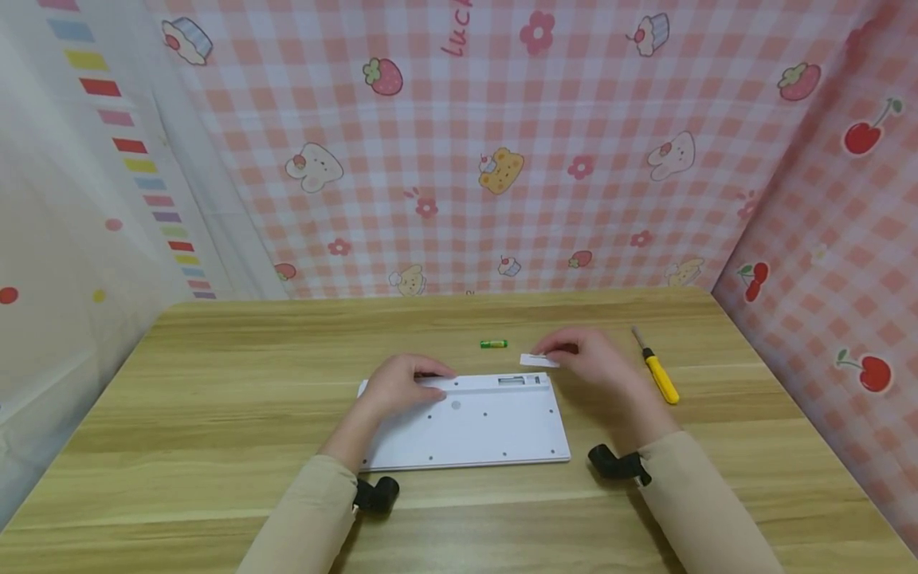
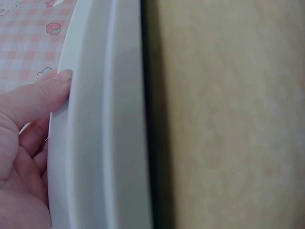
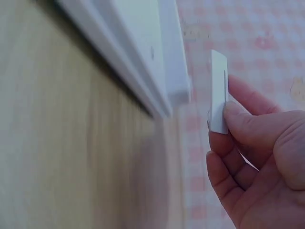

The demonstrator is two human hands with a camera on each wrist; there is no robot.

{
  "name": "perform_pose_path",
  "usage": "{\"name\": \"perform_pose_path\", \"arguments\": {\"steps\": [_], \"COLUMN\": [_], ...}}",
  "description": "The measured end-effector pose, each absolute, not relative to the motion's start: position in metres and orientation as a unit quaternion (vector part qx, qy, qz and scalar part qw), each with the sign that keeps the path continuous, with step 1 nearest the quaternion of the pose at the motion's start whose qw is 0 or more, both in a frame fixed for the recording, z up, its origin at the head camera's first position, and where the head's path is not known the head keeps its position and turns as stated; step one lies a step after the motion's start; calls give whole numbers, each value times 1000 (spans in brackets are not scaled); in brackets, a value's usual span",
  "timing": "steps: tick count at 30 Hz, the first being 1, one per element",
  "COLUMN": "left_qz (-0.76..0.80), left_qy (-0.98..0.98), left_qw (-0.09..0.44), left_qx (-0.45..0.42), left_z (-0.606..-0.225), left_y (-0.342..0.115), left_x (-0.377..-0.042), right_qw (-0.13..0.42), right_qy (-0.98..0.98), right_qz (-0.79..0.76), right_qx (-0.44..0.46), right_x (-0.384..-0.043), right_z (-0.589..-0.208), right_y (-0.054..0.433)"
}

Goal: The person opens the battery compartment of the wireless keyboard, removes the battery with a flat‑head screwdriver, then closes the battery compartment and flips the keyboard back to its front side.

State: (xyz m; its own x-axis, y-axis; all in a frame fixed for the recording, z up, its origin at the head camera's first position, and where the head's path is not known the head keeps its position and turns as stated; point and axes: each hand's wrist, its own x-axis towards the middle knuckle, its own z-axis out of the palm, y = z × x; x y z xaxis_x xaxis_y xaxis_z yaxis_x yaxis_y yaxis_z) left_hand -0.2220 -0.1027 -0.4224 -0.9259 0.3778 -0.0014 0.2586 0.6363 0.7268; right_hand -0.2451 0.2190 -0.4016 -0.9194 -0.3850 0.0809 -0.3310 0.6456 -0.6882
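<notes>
A white keyboard (image 1: pixel 466 434) lies face down on the table, its underside dotted with small screws. Near its far right corner the battery compartment (image 1: pixel 511 381) is uncovered. My left hand (image 1: pixel 393 388) grips the keyboard's far edge, thumb on the underside and fingers over the back; the left wrist view shows the thumb (image 2: pixel 57 86) along that edge. Between thumb and fingers, my right hand (image 1: pixel 590 355) pinches a small white battery cover (image 3: pixel 218 93), held just beyond the keyboard's far right corner. A green battery (image 1: pixel 493 344) lies behind the keyboard, left of the cover.
On the wooden table (image 1: pixel 215 414), a screwdriver (image 1: pixel 661 378) with a yellow handle lies to the right of my right hand. A pink checked cloth (image 1: pixel 459 119) hangs behind the table, with more cloth at both sides.
</notes>
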Motion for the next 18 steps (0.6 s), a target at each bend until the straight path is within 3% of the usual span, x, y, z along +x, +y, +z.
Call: {"name": "perform_pose_path", "arguments": {"steps": [6, 18], "left_qz": [387, 391], "left_qy": [902, 901], "left_qw": [77, 78], "left_qx": [177, 171], "left_z": [-422, -422], "left_y": [-103, -103], "left_x": [-222, -222], "right_qw": [59, 90], "right_qy": [899, 907], "right_qz": [-364, -350], "right_qx": [-235, -219], "right_x": [-240, -236], "right_z": [-399, -403], "right_y": [200, 187]}}
